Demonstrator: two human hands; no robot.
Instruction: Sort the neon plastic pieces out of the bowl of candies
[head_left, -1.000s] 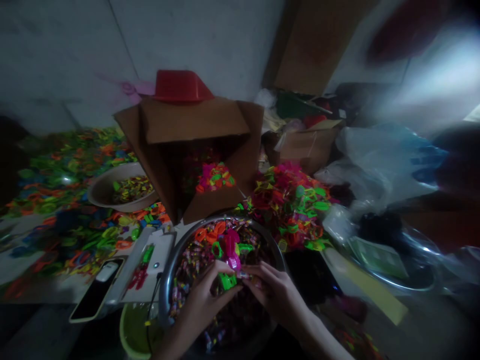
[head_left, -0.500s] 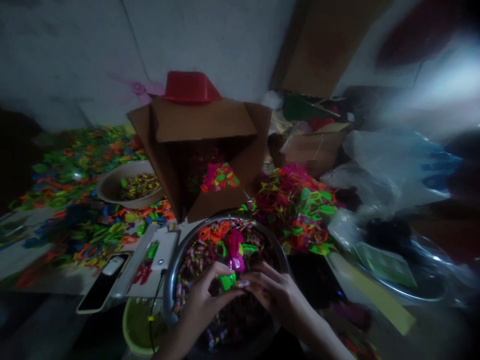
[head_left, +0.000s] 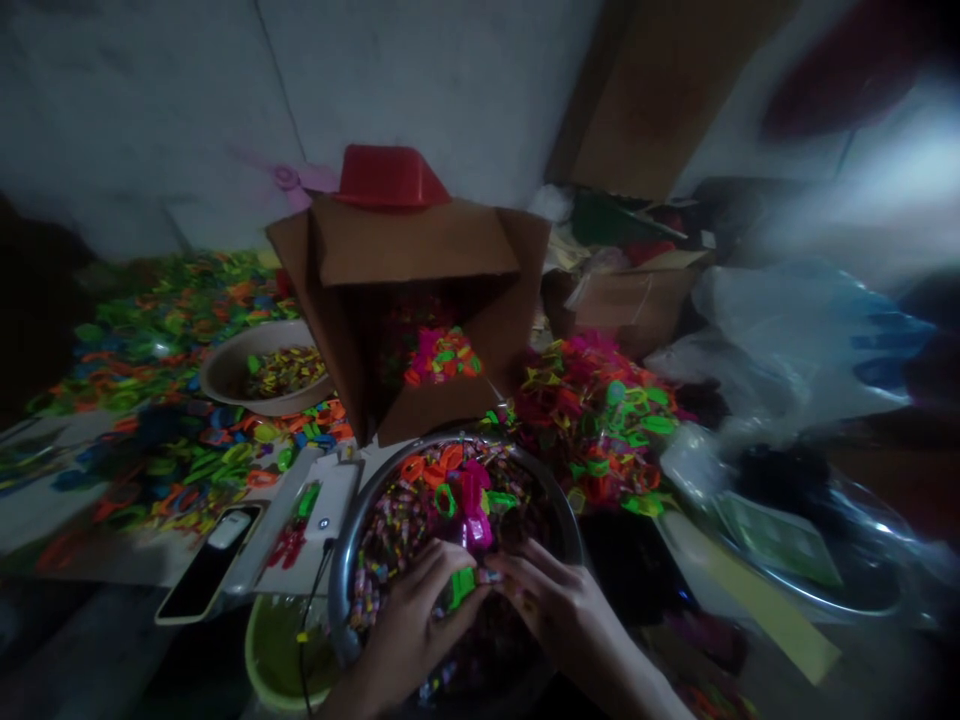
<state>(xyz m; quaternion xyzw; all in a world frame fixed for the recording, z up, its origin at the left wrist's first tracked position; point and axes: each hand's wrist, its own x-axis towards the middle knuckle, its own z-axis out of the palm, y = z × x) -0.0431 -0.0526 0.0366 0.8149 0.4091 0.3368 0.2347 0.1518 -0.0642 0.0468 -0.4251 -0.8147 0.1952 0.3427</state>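
My left hand [head_left: 414,612] pinches a small bright green plastic piece [head_left: 462,587] between thumb and fingers. Against its right side, my right hand [head_left: 561,592] holds a small wrapped candy [head_left: 490,577], its fingertips closed around one end. Both hands are above a round metal basin [head_left: 342,565] filled with many similar wrapped candies [head_left: 390,530]. On the candies, just beyond my fingers, lie magenta plastic pieces [head_left: 474,495], orange pieces [head_left: 435,466] and a green ring-shaped piece [head_left: 445,499]. Dim light hides the exact shape of the green piece.
Behind the basin, a cardboard box [head_left: 420,240] lies open towards me, with a red tub [head_left: 391,178] on top. Colourful plastic pieces heap up left [head_left: 172,400] and right [head_left: 600,420]. A phone [head_left: 210,565] lies left, above a green bowl [head_left: 259,660].
The green piece has turned more upright between my left fingers, and both hands sit slightly lower in view. The candy stays against it. The whole view has shifted a little.
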